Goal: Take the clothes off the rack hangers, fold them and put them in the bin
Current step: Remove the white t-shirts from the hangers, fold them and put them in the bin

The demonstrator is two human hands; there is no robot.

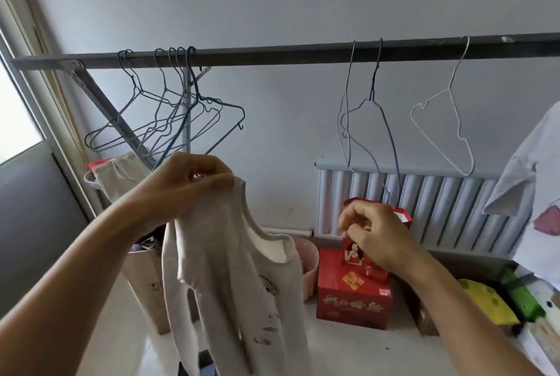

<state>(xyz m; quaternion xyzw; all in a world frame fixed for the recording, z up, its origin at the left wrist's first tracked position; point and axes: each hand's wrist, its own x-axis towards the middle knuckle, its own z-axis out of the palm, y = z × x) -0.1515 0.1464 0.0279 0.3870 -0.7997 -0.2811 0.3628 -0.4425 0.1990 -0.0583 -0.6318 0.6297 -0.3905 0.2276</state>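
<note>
Head view: left hand (188,185) is up in front of the rack bar (272,56), thumb and curled fingers pinching a beige sleeveless top (236,284) at its shoulder strap. The pinch is at the very top of the strap. The rest of the top hangs straight down below the hand, with the neckline scooping to the right of the grip and the hem running out of frame at the bottom. The top is off any hanger and clear of the bar.

Right hand (372,233) is lower and to the right, well apart from the top and not touching it. Its fingers are curled in with the thumb against them; cannot tell if anything is pinched between them.

- On the bar, left end: a bunch of bare wire hangers (181,115), crowded together.
- On the bar, right half: two bluish wire hangers (371,97) and a white hanger (456,118), all bare and spaced apart.
- Far right edge: a white garment (533,194) with a red patch hangs partly out of frame.
- On the floor: a pink tub (310,257) just behind the top, with a red box (351,306) beside it.
- Behind the right hand: a red bag (404,218), with a radiator (439,206) on the wall behind.
- Behind the left forearm: a cardboard box (148,288).
</note>
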